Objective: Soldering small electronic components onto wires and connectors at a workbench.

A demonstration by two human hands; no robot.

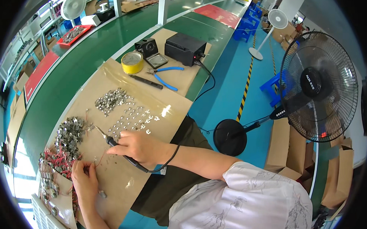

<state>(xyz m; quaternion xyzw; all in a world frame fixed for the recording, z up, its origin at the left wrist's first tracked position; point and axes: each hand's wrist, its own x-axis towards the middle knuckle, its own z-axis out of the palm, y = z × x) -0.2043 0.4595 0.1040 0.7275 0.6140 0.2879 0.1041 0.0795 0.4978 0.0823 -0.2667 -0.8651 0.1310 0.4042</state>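
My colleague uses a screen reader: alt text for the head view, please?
A person's right hand holds a soldering iron above a brown sheet; the left hand is beside red wires and metal parts. Blue-handled pliers lie beyond; a black fan stands right.

We cannot resolve whether the left hand [84, 180] holds a part; its grip is partly hidden. The right hand [139, 147] covers part of the soldering iron [110, 141]. We find the black fan [311, 81] blurred inside its guard. The lower edge crops the left forearm [97, 222].

Right grip [139, 148] curled, forearm [193, 158] slanting leftward; left grip [85, 180] lower, fingers [77, 168] bent
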